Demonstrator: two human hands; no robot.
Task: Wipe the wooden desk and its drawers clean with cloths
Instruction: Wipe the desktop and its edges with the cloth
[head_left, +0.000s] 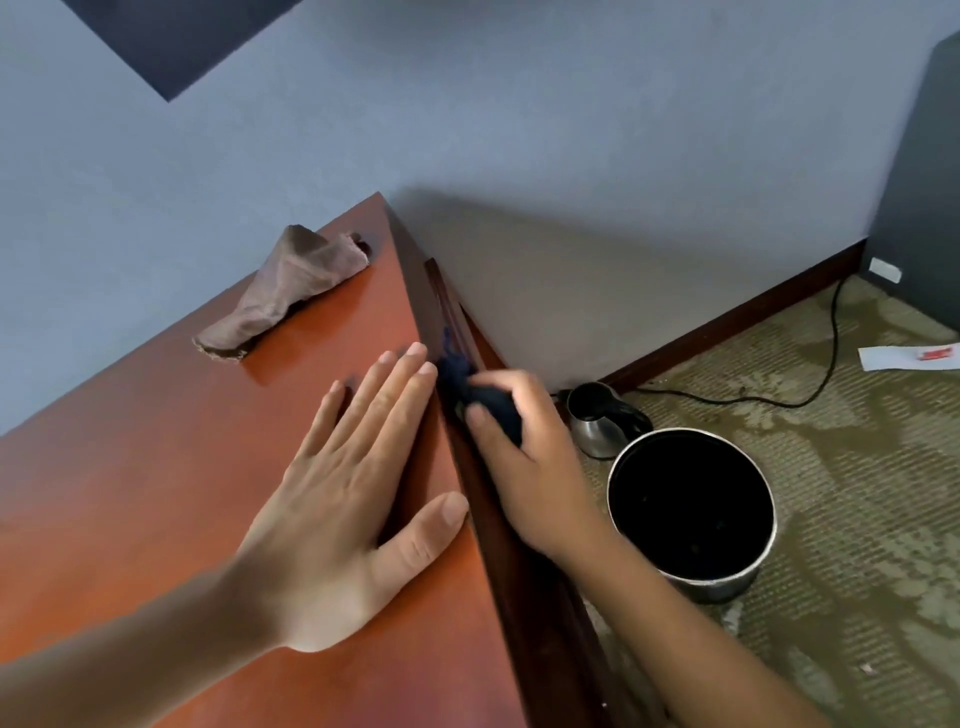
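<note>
The reddish wooden desk (156, 441) fills the lower left, its glossy top running to a dark side edge. My left hand (353, 488) lies flat on the top with fingers straight, fingertips near that edge. My right hand (524, 462) grips a bunched dark blue cloth (467, 384) and holds it against the dark side of the desk just below the top. A crumpled brown cloth (283, 293) lies on the desk top near the far corner, apart from both hands.
On the patterned carpet (857, 493) to the right of the desk stand a round metal bin (691, 509) with a dark inside and a steel kettle (602, 421). A black cable (831, 353) runs to the wall. A white paper (909, 357) lies far right.
</note>
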